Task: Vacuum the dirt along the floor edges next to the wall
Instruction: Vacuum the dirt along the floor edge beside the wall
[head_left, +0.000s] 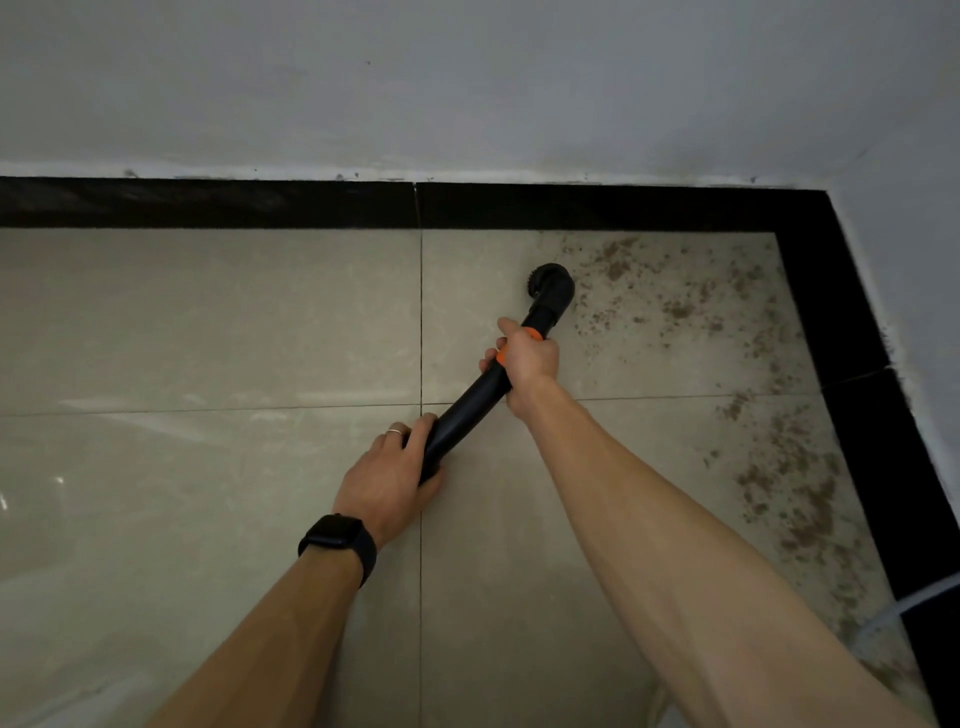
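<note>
While both bare forearms are stretching forward and down over the floor (208, 338), the left grip (387, 467) is curling round the near end of the vacuum tube (467, 413), fingers wrapping over it. The right grip (527, 364) is clamping the same tube farther up, at its orange collar (533, 334), wrist bending downward. Smooth, matte black and cylindrical, the tube is slanting toward the floor's far right corner. Its round brush head (550, 283) is sitting low at the glossy beige tile near the far edge, though contact is unclear. It is meeting the left fringe of the dirt (675, 312) — gritty brown crumbs lying scattered along the floor's right edge, beside the black border strip (852, 322). A black watch (337, 535) is wrapping the left wrist.
</note>
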